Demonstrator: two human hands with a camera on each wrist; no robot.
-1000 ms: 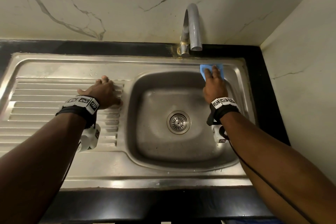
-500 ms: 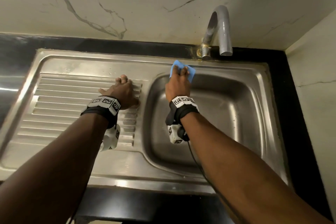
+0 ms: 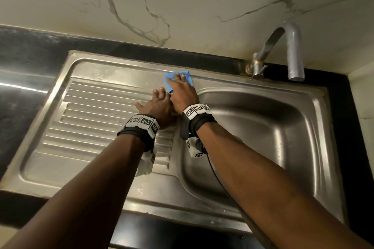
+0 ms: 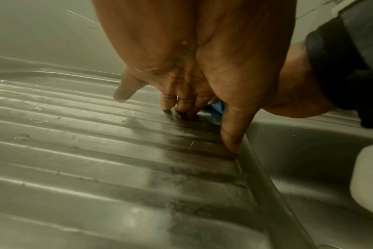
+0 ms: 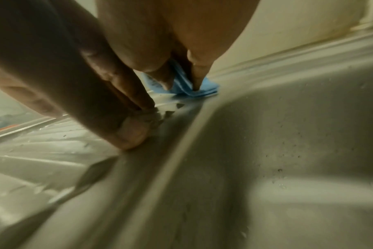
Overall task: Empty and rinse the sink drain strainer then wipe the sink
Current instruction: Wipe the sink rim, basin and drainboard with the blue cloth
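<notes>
My right hand (image 3: 181, 90) presses a folded blue cloth (image 3: 187, 79) flat onto the back rim of the steel sink (image 3: 222, 82), at the basin's far left corner. Its fingers lie straight over the cloth. In the right wrist view the thumb and a finger bear down on the blue cloth (image 5: 195, 90). Right beside it, my left hand (image 3: 158, 104) rests palm down on the ribbed drainboard (image 3: 97, 115), fingers spread and holding nothing. Its fingertips (image 4: 167, 105) touch the ribs. My right forearm hides the drain strainer.
A curved metal faucet (image 3: 291, 50) stands at the back right, over the basin (image 3: 273, 133). Marble wall runs behind, and a side wall closes in on the right. Black counter (image 3: 26, 70) borders the sink. Water drops dot the drainboard and basin wall.
My right hand has slid the blue cloth leftward along the back rim, from under the faucet to the corner by the drainboard. The left hand has stayed on the drainboard.
</notes>
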